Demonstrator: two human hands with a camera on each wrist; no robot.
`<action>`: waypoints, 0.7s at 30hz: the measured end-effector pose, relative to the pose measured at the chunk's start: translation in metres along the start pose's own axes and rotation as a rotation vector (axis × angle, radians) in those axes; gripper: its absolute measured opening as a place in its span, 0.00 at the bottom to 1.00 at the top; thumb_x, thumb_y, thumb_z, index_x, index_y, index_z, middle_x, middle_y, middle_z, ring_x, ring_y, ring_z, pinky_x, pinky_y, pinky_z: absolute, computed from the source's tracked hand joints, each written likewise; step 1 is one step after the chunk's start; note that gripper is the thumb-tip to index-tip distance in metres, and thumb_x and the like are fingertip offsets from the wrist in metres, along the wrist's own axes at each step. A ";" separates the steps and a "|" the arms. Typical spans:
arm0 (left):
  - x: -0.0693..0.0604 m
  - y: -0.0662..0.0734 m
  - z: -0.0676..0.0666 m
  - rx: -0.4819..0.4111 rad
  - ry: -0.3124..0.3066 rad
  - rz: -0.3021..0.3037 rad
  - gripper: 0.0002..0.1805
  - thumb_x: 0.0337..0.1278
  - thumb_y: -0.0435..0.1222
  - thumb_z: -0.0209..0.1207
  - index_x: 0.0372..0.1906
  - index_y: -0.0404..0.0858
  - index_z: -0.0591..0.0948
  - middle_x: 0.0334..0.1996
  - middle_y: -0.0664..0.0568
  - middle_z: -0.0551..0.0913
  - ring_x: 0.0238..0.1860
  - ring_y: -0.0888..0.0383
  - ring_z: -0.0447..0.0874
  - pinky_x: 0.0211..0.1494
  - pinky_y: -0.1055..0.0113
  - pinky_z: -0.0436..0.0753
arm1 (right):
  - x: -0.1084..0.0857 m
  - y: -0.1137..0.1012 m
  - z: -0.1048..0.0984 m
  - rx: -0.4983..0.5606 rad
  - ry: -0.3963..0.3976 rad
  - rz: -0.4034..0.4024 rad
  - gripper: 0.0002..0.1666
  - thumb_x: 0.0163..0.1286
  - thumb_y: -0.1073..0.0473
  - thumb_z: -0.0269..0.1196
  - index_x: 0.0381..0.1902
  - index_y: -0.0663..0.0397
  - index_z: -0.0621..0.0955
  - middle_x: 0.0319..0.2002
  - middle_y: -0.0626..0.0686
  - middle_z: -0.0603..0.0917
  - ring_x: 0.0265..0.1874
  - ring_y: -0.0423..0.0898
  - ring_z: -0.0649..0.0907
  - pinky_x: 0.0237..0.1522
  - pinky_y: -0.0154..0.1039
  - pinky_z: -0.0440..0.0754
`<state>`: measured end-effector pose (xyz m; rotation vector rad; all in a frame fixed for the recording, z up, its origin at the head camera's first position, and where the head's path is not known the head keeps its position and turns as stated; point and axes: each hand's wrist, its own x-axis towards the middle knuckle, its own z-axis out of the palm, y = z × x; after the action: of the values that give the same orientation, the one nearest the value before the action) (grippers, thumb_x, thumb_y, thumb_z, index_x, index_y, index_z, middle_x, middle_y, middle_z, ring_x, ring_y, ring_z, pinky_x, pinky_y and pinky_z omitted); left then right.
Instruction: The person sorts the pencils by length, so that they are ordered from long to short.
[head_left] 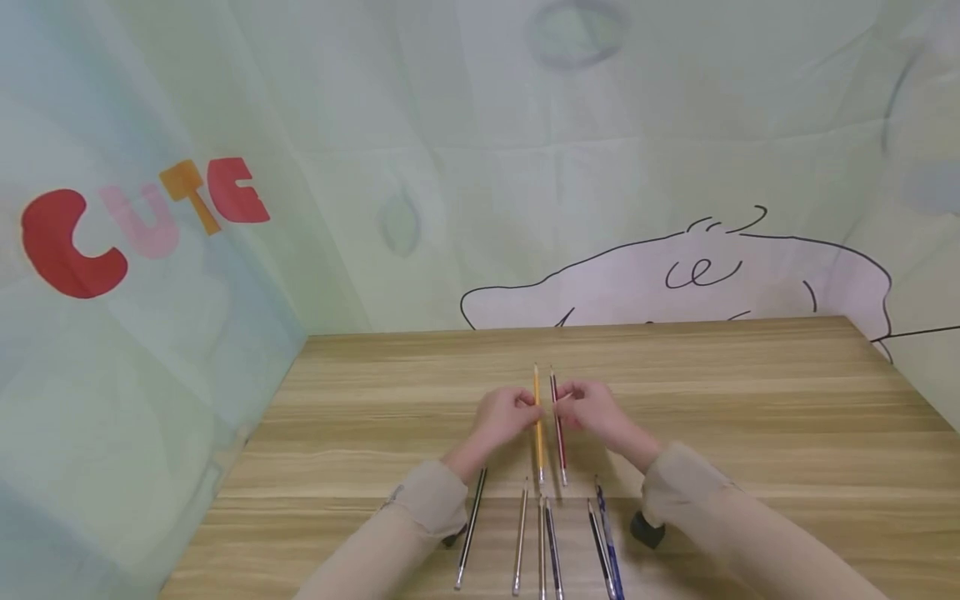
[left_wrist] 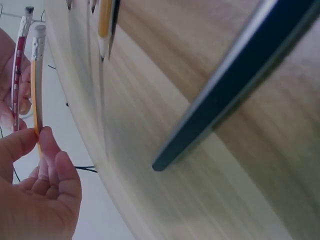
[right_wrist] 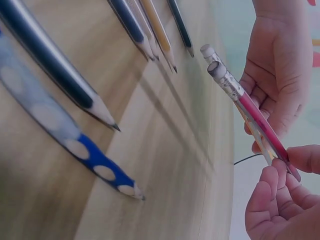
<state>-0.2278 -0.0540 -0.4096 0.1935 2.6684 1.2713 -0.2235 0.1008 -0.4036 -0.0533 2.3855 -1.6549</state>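
Note:
My left hand (head_left: 508, 415) pinches a yellow pencil (head_left: 537, 446) between thumb and fingers. Beside it, my right hand (head_left: 592, 410) pinches a dark red pencil (head_left: 561, 450). Both pencils stand side by side with a narrow gap, points away from me and white erasers toward me. In the left wrist view the yellow pencil (left_wrist: 37, 85) and the red patterned pencil (left_wrist: 18, 75) are held above the wooden table. The right wrist view shows the red pencil (right_wrist: 255, 112) crossing in front of the yellow one.
Several pencils lie on the wooden table (head_left: 360, 400) nearer me: a dark green pencil (head_left: 471, 529) at left, a tan pencil (head_left: 521, 542) in the middle, a blue spotted pencil (head_left: 608, 542) at right. A printed curtain (head_left: 450, 100) stands behind the table.

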 end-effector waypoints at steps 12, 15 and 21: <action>0.029 -0.007 0.000 0.102 0.037 -0.057 0.07 0.45 0.38 0.59 0.25 0.38 0.79 0.18 0.56 0.76 0.20 0.63 0.68 0.23 0.73 0.65 | 0.027 0.001 0.001 -0.061 0.028 0.055 0.09 0.56 0.65 0.58 0.36 0.64 0.76 0.21 0.49 0.74 0.19 0.42 0.73 0.24 0.35 0.73; 0.034 -0.008 0.001 0.102 0.037 -0.075 0.07 0.45 0.39 0.59 0.25 0.38 0.79 0.17 0.56 0.75 0.19 0.62 0.67 0.22 0.73 0.65 | 0.032 0.001 0.002 -0.078 0.032 0.054 0.09 0.56 0.65 0.58 0.36 0.64 0.76 0.20 0.49 0.74 0.19 0.42 0.73 0.25 0.36 0.73; 0.040 -0.010 0.005 0.115 0.034 -0.104 0.08 0.46 0.39 0.59 0.24 0.38 0.78 0.16 0.56 0.73 0.18 0.62 0.66 0.20 0.73 0.64 | 0.041 0.003 0.005 -0.092 0.048 0.065 0.09 0.54 0.67 0.58 0.34 0.65 0.76 0.20 0.49 0.73 0.19 0.41 0.71 0.25 0.34 0.71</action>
<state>-0.2661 -0.0487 -0.4244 0.0482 2.7433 1.1013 -0.2624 0.0908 -0.4148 0.0482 2.4697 -1.5343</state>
